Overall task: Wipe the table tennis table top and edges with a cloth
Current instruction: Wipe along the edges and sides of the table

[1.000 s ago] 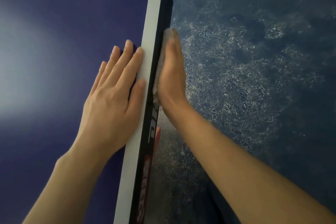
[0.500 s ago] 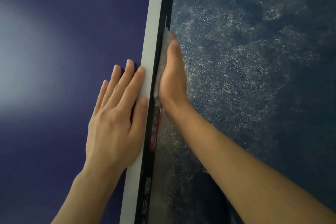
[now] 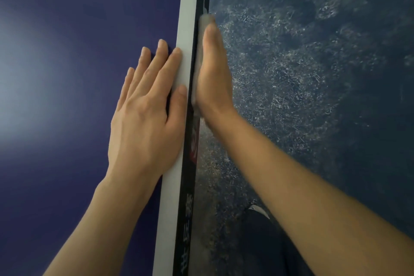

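Cloth (image 3: pixel 202 20), pale grey, sits pressed between the right hand (image 3: pixel 212 78) and the black side edge (image 3: pixel 192 132) of the table (image 3: pixel 89 29); only a thin strip above the fingertips and along the palm shows, the rest hidden behind the hand. That hand is flat, fingers straight, blurred. The left hand (image 3: pixel 145 114) lies flat and relaxed on the blue top, its forefinger and thumb on the white border line (image 3: pixel 188 18), holding nothing. Red and white print on the edge is partly covered and unreadable. Mottled blue floor (image 3: pixel 313 74) lies right. Both forearms are cut off below.
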